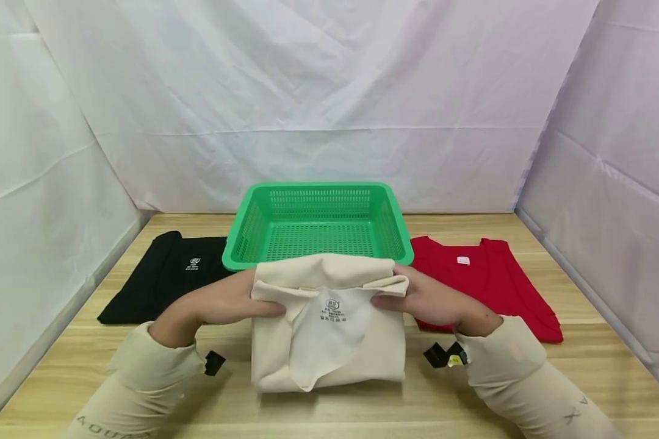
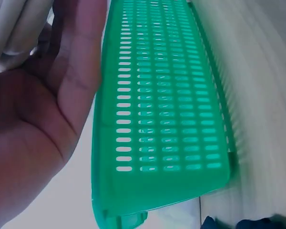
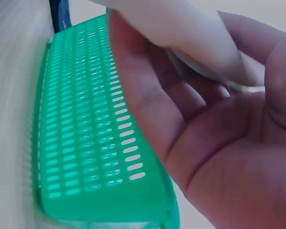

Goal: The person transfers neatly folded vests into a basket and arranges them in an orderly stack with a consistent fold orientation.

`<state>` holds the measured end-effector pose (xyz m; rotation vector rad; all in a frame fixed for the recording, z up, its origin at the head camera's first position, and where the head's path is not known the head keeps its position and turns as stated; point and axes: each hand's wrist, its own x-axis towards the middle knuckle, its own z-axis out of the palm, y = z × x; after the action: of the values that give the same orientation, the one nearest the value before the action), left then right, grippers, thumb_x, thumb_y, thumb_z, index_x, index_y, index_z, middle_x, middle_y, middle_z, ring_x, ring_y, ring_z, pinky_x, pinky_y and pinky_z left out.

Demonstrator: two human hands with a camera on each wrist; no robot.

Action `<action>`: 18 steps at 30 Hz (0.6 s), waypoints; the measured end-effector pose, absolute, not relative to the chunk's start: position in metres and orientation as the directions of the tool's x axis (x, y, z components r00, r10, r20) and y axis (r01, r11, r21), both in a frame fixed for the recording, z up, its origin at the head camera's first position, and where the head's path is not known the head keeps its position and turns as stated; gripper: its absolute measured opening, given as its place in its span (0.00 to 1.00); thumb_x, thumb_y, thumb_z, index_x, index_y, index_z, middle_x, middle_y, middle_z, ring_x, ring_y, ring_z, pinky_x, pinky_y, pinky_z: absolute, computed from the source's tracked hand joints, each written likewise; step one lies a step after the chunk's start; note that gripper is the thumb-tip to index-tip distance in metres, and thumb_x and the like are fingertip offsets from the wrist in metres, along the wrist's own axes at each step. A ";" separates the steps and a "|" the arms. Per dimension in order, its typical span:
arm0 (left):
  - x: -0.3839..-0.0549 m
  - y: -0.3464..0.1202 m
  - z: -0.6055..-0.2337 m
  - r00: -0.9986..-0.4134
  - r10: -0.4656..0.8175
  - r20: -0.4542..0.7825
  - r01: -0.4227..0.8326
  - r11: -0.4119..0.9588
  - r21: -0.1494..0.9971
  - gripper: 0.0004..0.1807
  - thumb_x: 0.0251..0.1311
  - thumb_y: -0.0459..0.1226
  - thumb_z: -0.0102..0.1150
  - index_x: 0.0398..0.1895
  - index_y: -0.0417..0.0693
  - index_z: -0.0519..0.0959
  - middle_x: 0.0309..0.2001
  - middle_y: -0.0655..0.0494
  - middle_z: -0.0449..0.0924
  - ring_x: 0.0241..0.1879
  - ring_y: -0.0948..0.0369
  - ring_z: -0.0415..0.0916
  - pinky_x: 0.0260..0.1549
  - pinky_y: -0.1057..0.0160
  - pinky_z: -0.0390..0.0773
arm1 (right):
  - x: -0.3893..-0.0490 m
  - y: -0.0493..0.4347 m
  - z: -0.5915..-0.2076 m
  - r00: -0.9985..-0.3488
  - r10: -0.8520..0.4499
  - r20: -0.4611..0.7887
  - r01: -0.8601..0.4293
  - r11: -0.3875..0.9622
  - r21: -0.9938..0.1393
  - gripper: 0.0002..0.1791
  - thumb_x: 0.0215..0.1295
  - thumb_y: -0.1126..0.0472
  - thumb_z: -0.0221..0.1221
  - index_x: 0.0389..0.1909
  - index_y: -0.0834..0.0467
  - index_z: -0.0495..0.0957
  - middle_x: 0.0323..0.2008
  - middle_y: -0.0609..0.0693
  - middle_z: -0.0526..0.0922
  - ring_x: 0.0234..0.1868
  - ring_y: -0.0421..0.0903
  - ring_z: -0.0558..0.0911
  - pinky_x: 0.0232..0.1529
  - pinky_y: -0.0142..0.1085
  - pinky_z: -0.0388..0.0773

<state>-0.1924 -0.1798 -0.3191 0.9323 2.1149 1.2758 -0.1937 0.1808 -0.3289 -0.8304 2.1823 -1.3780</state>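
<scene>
A folded cream shirt (image 1: 381, 353) with a printed mark inside its neck is held up before me in the head view. My left hand (image 1: 225, 302) grips its left side, thumb on the near face and the other fingers behind the cloth. On the opposite side my right hand (image 1: 434, 299) holds it in the same way. Just beyond the shirt stands a green plastic basket (image 1: 406, 253) with slotted walls. Both wrist views show that basket's outer wall close to the fingers, with pale cloth (image 3: 181, 28) in the right hand's grasp.
A folded black shirt (image 1: 170, 274) lies left of the basket on the wooden table (image 1: 208, 408). On the right lies a folded red shirt (image 1: 494, 286) with a white label. White sheeting (image 1: 329, 91) hangs behind the table and along both sides.
</scene>
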 end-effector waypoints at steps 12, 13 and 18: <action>-0.211 -0.172 -0.287 -0.777 0.621 -0.104 0.139 0.331 0.933 0.23 0.74 0.47 0.51 0.66 0.47 0.65 0.51 0.40 0.77 0.43 0.48 0.85 0.39 0.48 0.86 | -0.212 0.171 -0.301 -0.834 -0.552 -0.005 -0.114 0.182 -0.977 0.27 0.74 0.54 0.57 0.68 0.47 0.60 0.54 0.60 0.78 0.46 0.59 0.87 0.40 0.54 0.85; -0.215 -0.171 -0.284 -0.785 0.609 -0.113 0.119 0.327 0.937 0.24 0.75 0.48 0.50 0.66 0.48 0.65 0.51 0.40 0.77 0.43 0.48 0.85 0.39 0.48 0.85 | -0.215 0.169 -0.299 -0.843 -0.538 -0.006 -0.105 0.176 -0.979 0.27 0.74 0.54 0.56 0.69 0.47 0.59 0.54 0.60 0.77 0.45 0.58 0.87 0.41 0.54 0.85; -0.237 -0.163 -0.275 -0.812 0.570 -0.124 0.060 0.293 0.954 0.24 0.78 0.50 0.42 0.68 0.47 0.62 0.49 0.42 0.78 0.40 0.48 0.86 0.38 0.46 0.85 | -0.236 0.161 -0.292 -0.884 -0.467 -0.026 -0.057 0.163 -0.985 0.27 0.77 0.49 0.51 0.71 0.44 0.54 0.53 0.60 0.77 0.44 0.55 0.87 0.41 0.52 0.85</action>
<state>-0.2367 -0.1628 -0.2754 0.5627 2.1225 1.5368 -0.2358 0.1612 -0.2917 -0.5013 2.1225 -1.7737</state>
